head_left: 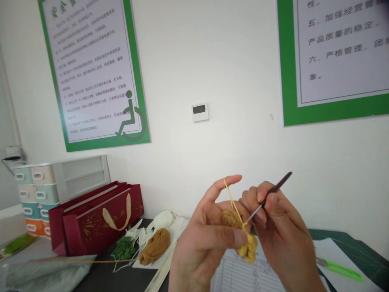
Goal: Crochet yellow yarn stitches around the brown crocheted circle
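Observation:
My left hand (pixel 206 235) pinches a small yellow and tan crochet piece (pixel 243 235) between thumb and fingers, with a yellow yarn strand (pixel 228 192) looped over its raised index finger. My right hand (pixel 279 227) grips a dark crochet hook (pixel 270 192), whose metal tip meets the crochet piece. Both hands are raised above the dark table (pixel 115 280).
A tan yarn ball (pixel 155 245), green yarn (pixel 124 248) and white stuffing (pixel 161 221) lie on the table at left. Red gift bags (pixel 91 221) and small drawers (pixel 36 190) stand behind. Printed sheets (pixel 243 275) lie below my hands; green scissors (pixel 343 268) rest at right.

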A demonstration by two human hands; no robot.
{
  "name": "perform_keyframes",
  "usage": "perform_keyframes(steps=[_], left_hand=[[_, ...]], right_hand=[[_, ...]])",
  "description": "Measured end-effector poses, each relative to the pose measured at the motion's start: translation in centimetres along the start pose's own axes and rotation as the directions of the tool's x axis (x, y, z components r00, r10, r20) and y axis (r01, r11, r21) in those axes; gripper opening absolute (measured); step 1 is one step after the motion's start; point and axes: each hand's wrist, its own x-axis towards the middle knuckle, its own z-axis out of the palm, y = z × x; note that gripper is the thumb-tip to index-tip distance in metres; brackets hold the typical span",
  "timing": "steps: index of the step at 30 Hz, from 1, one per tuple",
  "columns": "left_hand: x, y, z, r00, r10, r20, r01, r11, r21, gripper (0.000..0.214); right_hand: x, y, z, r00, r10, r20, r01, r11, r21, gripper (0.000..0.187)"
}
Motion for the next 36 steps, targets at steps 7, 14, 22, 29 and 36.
perform_keyframes(steps=[7, 14, 22, 29, 36], left_hand=[[0.1, 0.1, 1.4, 0.974, 0.145, -0.174, -0.118, 0.980, 0.160, 0.059], [0.0, -0.4, 2.6, 0.880, 0.308, -0.361, -0.184, 0.923, 0.339, 0.080], [0.4, -1.0, 3.0, 0.807, 0.438, -0.395, -0.243, 0.857, 0.455, 0.089], [0.8, -1.7, 2.6, 0.845, 0.385, -0.370, -0.270, 0.906, 0.325, 0.059], [0.9, -1.8, 3.0, 0.787, 0.425, -0.448, -0.270, 0.889, 0.369, 0.072]], right_hand=[[0.3, -0.2, -0.1, 0.996, 0.064, -0.070, -0.071, 0.992, -0.104, 0.026], [0.4, 0.6, -0.4, 0.995, -0.027, -0.100, -0.003, 0.958, -0.286, 0.026], [0.2, 0.5, -0.2, 0.930, -0.366, 0.023, 0.303, 0.734, -0.608, 0.005], [0.8, 0.6, -0.8, 0.946, -0.303, -0.117, 0.199, 0.827, -0.526, 0.010], [0.6, 0.6, -1.0, 0.913, -0.408, -0.015, 0.324, 0.747, -0.581, 0.002]])
